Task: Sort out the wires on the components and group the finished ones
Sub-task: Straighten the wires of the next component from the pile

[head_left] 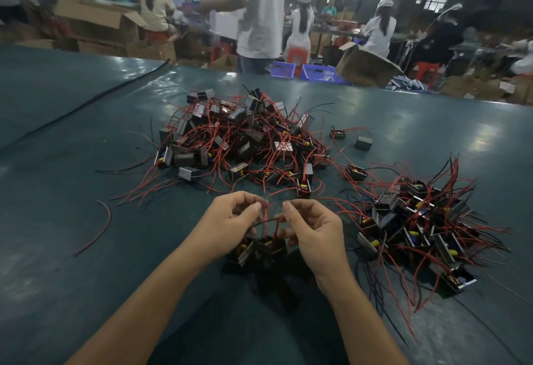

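A small black transformer component (261, 249) with red and black wires sits on the green table (86, 278) just below my hands. My left hand (230, 226) pinches a red wire (265, 214) that rises from it. My right hand (311, 234) pinches another of its wires close by. A large tangled heap of components (242, 139) with red wires lies farther back at the centre. A second pile of components (418, 220) lies to the right of my right hand.
A loose red wire (101, 229) lies on the table at the left. Two single components (363, 143) lie apart behind the right pile. A black cable (95, 99) runs across the far left. People, cardboard boxes and blue baskets (318, 73) stand beyond the table's far edge.
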Action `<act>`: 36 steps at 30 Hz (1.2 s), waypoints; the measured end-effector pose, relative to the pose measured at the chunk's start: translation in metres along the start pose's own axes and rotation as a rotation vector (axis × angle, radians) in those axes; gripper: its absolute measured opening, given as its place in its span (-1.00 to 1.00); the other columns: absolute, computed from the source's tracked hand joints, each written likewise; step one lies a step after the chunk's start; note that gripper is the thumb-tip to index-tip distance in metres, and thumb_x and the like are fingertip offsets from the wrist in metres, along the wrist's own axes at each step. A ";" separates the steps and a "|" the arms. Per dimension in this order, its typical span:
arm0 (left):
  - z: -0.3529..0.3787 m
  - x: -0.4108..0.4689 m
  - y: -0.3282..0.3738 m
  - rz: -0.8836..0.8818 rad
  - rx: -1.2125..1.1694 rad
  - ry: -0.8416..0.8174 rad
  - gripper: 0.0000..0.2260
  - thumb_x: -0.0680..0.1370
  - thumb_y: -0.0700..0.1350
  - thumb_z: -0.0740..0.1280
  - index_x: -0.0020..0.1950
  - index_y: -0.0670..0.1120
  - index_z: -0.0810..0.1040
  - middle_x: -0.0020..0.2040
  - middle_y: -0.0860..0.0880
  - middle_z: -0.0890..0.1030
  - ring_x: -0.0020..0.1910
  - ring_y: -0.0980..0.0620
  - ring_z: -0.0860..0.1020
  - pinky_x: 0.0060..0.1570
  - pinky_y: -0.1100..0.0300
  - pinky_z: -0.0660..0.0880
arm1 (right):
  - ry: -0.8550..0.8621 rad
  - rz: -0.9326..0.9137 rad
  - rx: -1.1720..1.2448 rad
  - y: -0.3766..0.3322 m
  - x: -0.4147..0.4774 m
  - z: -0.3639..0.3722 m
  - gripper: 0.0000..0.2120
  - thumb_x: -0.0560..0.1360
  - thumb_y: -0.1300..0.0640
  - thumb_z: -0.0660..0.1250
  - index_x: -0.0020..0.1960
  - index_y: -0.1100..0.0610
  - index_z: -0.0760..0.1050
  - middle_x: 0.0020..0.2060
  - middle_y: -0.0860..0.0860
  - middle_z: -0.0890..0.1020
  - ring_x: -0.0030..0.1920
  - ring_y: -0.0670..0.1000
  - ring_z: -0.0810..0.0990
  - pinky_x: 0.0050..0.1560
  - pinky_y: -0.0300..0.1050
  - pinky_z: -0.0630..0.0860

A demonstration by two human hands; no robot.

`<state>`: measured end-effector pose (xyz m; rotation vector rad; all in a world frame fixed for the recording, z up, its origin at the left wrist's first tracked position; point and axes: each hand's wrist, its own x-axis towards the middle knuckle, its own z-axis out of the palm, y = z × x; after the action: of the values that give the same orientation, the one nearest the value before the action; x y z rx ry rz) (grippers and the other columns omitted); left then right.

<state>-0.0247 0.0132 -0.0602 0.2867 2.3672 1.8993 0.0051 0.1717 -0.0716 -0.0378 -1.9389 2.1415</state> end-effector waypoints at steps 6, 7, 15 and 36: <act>-0.002 0.001 -0.002 0.094 0.018 -0.025 -0.94 0.53 -0.14 0.41 -0.11 -0.02 0.67 -0.24 0.01 0.69 -0.25 0.15 0.63 -0.21 0.32 0.54 | -0.084 0.009 -0.071 -0.002 -0.003 -0.001 -0.95 0.46 0.21 0.45 -0.16 0.14 0.60 -0.32 -0.09 0.68 -0.32 -0.10 0.64 -0.31 -0.13 0.60; -0.003 0.001 -0.002 0.101 0.019 -0.027 -0.95 0.52 -0.13 0.42 -0.12 -0.01 0.67 -0.25 0.02 0.69 -0.25 0.15 0.64 -0.20 0.32 0.54 | -0.083 0.007 -0.073 -0.002 -0.003 -0.001 -0.95 0.46 0.21 0.45 -0.17 0.14 0.60 -0.33 -0.08 0.68 -0.33 -0.11 0.63 -0.32 -0.14 0.60; -0.001 0.000 -0.003 0.052 -0.046 -0.030 -0.90 0.53 -0.11 0.42 -0.18 0.03 0.67 -0.28 0.01 0.69 -0.31 0.13 0.63 -0.25 0.29 0.52 | -0.069 -0.022 -0.064 -0.002 -0.003 0.000 -0.96 0.49 0.22 0.43 -0.14 0.13 0.62 -0.28 -0.03 0.70 -0.26 -0.04 0.68 -0.30 -0.11 0.64; 0.000 -0.005 0.004 0.068 0.047 -0.059 -0.86 0.56 -0.17 0.37 -0.15 0.02 0.67 -0.38 0.01 0.66 -0.47 0.13 0.56 -0.44 0.34 0.46 | 0.056 -0.246 -0.150 0.003 -0.004 0.004 -0.78 0.42 0.27 0.51 -0.03 0.03 0.58 -0.22 -0.06 0.69 -0.23 -0.06 0.67 -0.19 -0.19 0.60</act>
<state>-0.0195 0.0130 -0.0566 0.4270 2.3957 1.8379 0.0079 0.1670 -0.0745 0.1074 -1.9556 1.8188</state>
